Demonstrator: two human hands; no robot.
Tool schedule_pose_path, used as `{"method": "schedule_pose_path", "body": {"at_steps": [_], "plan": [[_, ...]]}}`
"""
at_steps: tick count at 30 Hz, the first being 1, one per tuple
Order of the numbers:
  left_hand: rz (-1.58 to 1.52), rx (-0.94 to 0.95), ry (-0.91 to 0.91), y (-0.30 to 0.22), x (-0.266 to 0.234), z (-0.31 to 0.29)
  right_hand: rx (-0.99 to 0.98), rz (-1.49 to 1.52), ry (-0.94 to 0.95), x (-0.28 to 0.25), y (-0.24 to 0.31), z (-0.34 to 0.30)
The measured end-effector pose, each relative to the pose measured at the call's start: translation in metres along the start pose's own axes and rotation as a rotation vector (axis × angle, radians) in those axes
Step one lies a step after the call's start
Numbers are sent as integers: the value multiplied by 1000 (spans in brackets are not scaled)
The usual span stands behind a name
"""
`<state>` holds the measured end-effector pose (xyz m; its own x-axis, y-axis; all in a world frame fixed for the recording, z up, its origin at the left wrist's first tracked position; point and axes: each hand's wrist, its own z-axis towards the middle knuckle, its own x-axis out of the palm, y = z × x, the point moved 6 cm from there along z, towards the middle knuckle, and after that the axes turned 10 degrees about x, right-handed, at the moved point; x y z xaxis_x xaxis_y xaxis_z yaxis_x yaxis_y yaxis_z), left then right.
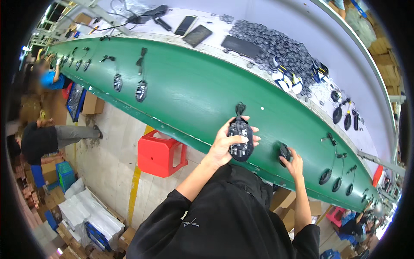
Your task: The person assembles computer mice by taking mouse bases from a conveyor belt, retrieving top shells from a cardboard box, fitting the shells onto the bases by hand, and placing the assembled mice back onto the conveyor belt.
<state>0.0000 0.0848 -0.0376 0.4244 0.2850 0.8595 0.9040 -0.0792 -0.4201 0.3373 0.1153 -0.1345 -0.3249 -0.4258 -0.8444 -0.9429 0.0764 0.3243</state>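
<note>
My left hand [221,146] is closed round an uncovered computer mouse [241,151], thumb across its exposed inner parts. The mouse's bundled black cable [240,108] reaches past the fingers over the green belt. To the right, my right hand [296,164] grips a dark rounded piece [284,152] at the belt's near side; it looks like a mouse shell, though the fingers cover part of it. Further left on the green conveyor belt [185,86] lie two uncovered mice, one of them a mouse [141,91] with its cable stretched away.
Several finished-looking black mice [325,176] lie along the belt at right. Beyond the belt, a white shelf holds a heap of small dark rings [276,41], a phone [186,26] and a dark flat slab [241,46]. A red stool [159,155] stands left. Other people work further along.
</note>
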Motion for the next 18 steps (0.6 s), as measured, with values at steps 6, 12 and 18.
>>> {"method": "schedule_pose_path", "body": {"at_steps": [6, 12, 18], "plan": [[-94, 36, 15, 3, 6, 2, 201, 1323, 411, 6, 69, -10], [-238, -17, 53, 6, 18, 0, -150, 1941, 666, -39, 169, -55], [-270, 1, -65, 13, 10, -11, 38, 1971, 486, -56, 197, -79]]}}
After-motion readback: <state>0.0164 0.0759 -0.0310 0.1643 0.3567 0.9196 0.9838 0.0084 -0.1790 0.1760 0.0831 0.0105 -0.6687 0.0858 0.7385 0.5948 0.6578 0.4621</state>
